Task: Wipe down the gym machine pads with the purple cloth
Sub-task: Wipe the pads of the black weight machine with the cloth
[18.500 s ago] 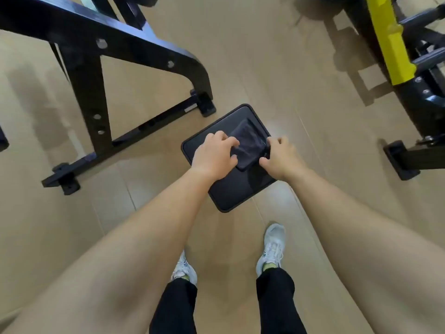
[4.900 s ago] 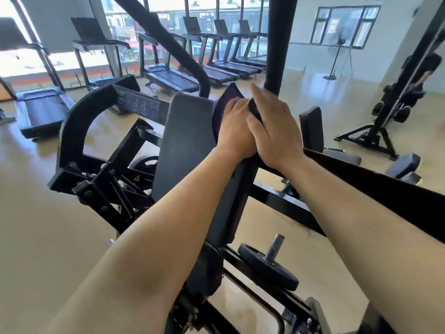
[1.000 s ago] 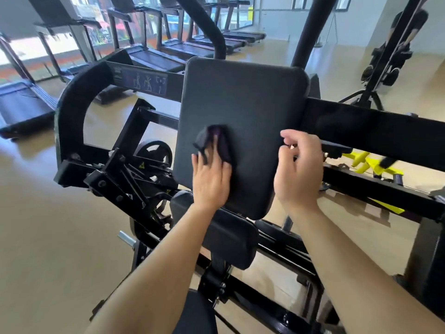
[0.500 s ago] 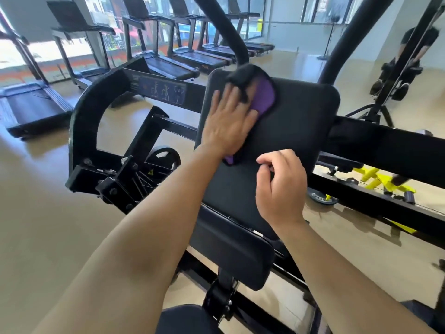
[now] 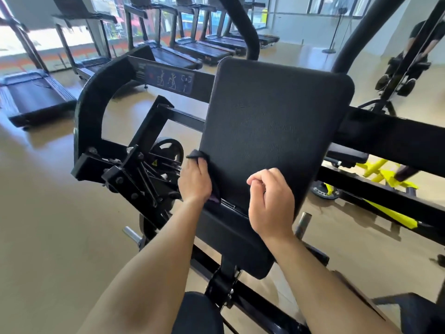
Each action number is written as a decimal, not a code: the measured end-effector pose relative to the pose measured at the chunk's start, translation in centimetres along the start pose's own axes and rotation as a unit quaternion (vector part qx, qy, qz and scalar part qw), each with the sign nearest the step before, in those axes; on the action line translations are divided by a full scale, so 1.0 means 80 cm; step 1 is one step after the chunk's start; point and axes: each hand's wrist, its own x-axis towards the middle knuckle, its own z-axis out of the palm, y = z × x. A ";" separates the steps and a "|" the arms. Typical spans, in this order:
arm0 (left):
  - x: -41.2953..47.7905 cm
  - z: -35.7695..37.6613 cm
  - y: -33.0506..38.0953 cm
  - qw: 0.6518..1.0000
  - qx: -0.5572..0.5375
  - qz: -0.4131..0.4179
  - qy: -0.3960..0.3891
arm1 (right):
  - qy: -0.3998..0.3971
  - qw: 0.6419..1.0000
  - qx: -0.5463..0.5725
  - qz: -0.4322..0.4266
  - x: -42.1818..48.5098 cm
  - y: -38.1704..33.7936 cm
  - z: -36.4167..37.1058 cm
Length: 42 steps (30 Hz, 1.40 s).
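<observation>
The tall black back pad point(image 5: 272, 121) of the gym machine stands upright in front of me. My left hand point(image 5: 195, 180) is at the pad's lower left edge, fingers curled over the purple cloth point(image 5: 195, 154). The cloth looks dark here and is mostly hidden under the hand, showing only above the fingertips and below the palm. My right hand point(image 5: 272, 203) hovers before the pad's lower part, loosely curled and holding nothing. A smaller black pad point(image 5: 236, 239) sits just below the back pad.
The machine's black steel frame point(image 5: 96, 97) and a weight plate point(image 5: 168, 150) lie to the left. Several treadmills point(image 5: 36, 97) line the windows behind. A yellow machine point(image 5: 390, 179) and a person point(image 5: 416, 44) are at the right. A round black pad point(image 5: 197, 312) is at the bottom.
My left hand has swept the cloth from the back pad's top left corner down to its lower left edge. My right hand stays low in front of the pad.
</observation>
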 end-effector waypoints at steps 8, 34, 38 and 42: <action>-0.077 -0.046 -0.058 0.993 -0.042 -0.026 -0.105 | -0.186 0.976 -0.005 0.111 -0.082 0.003 0.015; -0.070 0.043 -0.123 0.971 0.098 0.211 -0.062 | -0.287 0.906 -0.305 -0.068 -0.116 0.031 0.094; -0.129 0.059 -0.087 0.934 0.168 0.292 -0.117 | -0.134 0.966 -0.219 0.017 -0.140 0.032 0.063; -0.180 0.060 -0.060 0.885 0.142 0.415 -0.155 | -0.072 0.978 -0.184 0.072 -0.147 0.049 0.039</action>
